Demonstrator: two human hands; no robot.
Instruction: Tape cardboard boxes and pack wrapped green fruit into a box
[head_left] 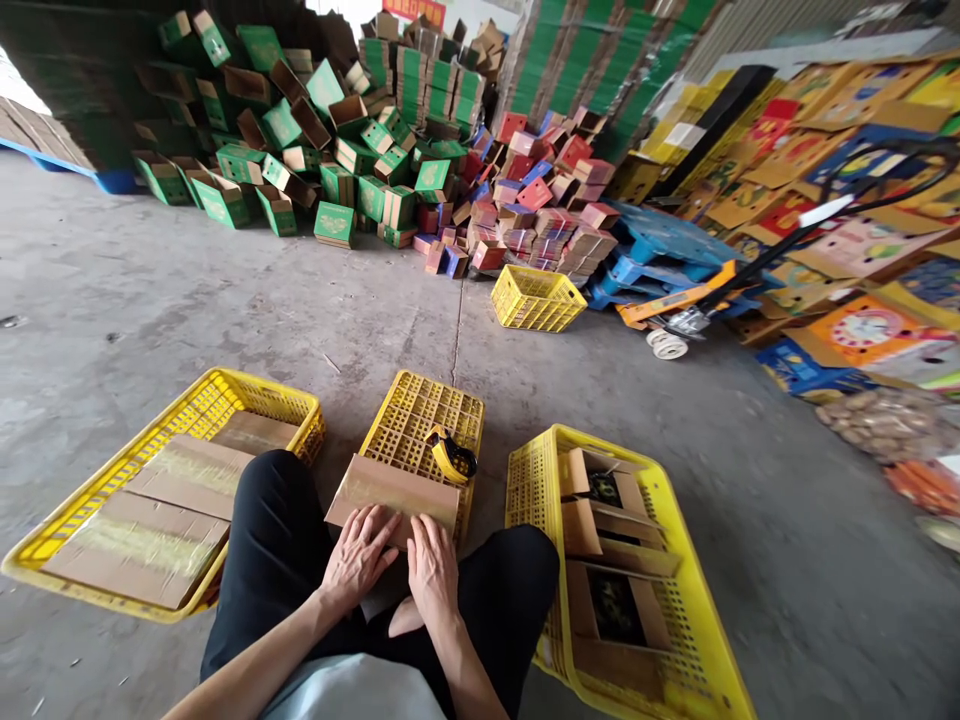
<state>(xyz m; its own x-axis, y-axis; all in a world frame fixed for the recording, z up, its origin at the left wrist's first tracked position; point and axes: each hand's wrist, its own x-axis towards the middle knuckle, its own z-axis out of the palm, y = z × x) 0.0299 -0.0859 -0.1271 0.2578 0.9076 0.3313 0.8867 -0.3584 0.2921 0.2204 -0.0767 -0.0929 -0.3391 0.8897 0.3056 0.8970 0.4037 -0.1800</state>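
A brown cardboard box [397,490] with clear tape along its top rests between my knees, at the near end of an upturned yellow crate [420,415]. My left hand [360,555] lies flat on the box's near side, fingers stretched out. Beside it, my right hand [433,565] presses on the same box with its fingers straight. Neither hand grips anything. A yellow and black tape dispenser [450,456] lies on the crate just beyond the box.
Left, a yellow crate [202,385] holds taped boxes [135,545]. Right, another yellow crate [697,590] holds open-flapped boxes with dark contents. Farther off are a yellow basket [538,300], a pallet jack [682,300], blue pallets [660,245] and heaped green cartons [334,223].
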